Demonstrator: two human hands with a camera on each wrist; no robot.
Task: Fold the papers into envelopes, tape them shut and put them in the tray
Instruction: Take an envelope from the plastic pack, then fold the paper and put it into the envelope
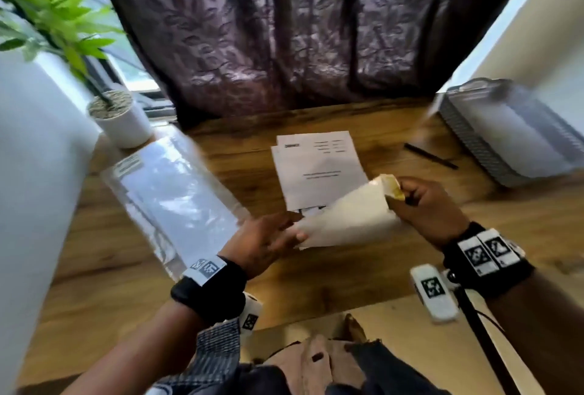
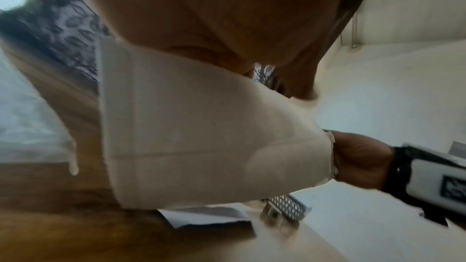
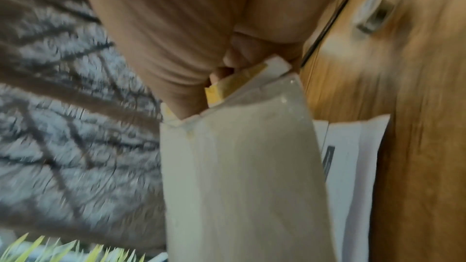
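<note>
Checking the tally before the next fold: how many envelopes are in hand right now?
1: a white envelope held above the desk, left hand at its near end, right hand gripping the far end. The mesh tray is too blurred to check.

A potted plant (image 1: 118, 116) stands at the table's (image 1: 132, 284) far left corner; a dark leaf-patterned curtain (image 1: 284, 31) hangs behind; a black pen (image 1: 431, 156) lies far right.

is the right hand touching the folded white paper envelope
Touching: in the head view the right hand pinches the folded white paper envelope at its yellow-edged end.
</note>
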